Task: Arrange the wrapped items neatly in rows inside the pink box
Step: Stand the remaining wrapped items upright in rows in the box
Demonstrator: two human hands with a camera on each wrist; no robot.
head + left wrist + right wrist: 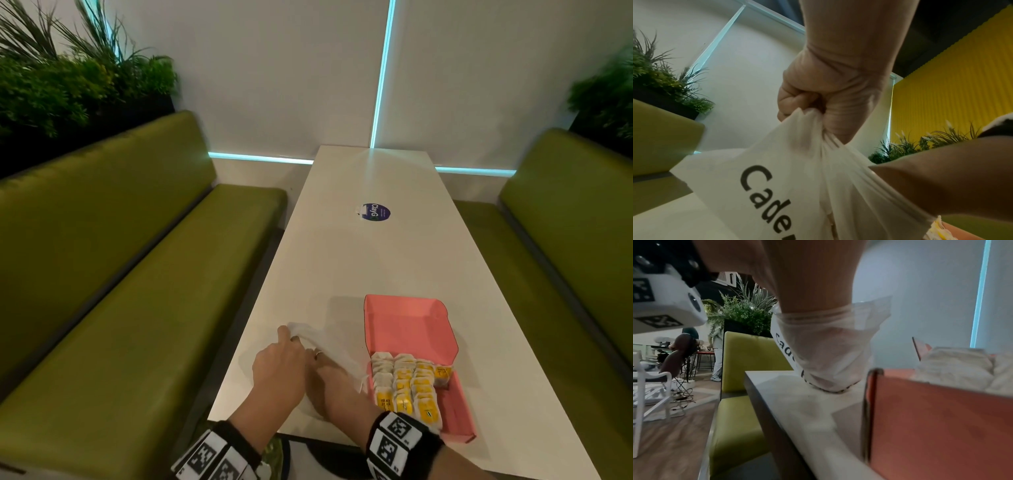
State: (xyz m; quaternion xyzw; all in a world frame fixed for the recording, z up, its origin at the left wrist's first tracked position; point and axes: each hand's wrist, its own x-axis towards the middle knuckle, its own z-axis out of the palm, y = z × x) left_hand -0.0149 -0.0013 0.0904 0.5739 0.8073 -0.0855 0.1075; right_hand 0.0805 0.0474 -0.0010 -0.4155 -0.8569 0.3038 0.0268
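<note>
Left hand (279, 365) grips the gathered mouth of the white bag (777, 186), which lies on the table (342, 267). Right hand (329, 377) is inside the bag; its finger state cannot be told. Pink box (411, 329) sits just right of both hands, nearer the right, long axis near-to-far. Wrapped items (407, 387) fill its near-left part in rows; the right strip lies bare.

Wrapped items (407, 389) in box (411, 329), bag (329, 342) to its left.
</note>
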